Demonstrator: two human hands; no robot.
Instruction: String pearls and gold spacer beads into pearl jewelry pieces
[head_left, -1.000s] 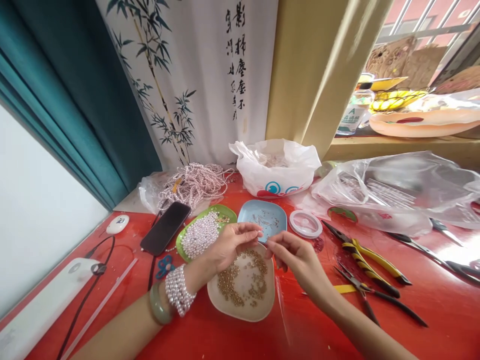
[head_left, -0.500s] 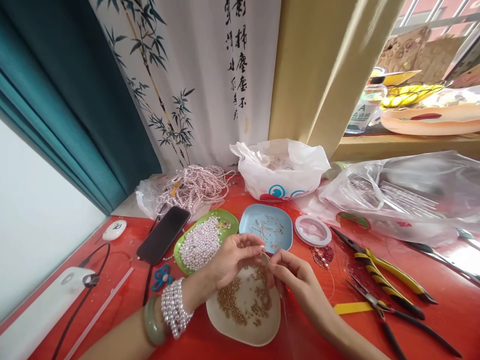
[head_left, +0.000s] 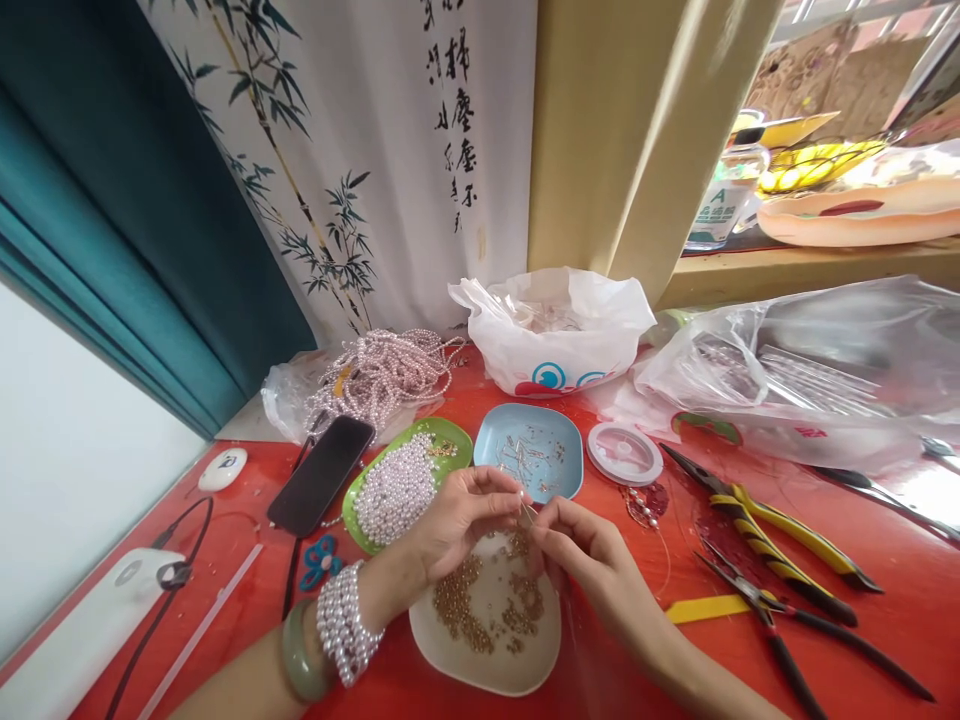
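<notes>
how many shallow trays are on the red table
3. The green tray holding pearly beads is at left, the blue tray is to its right, and the cream tray is in front of both. Others could be hidden.

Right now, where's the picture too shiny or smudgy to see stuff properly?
Head view: white glare on the red table at the far right; head view: the window corner looks pale and smeary; head view: the thin piece between the left hand and right hand is too tiny to make out.
</notes>
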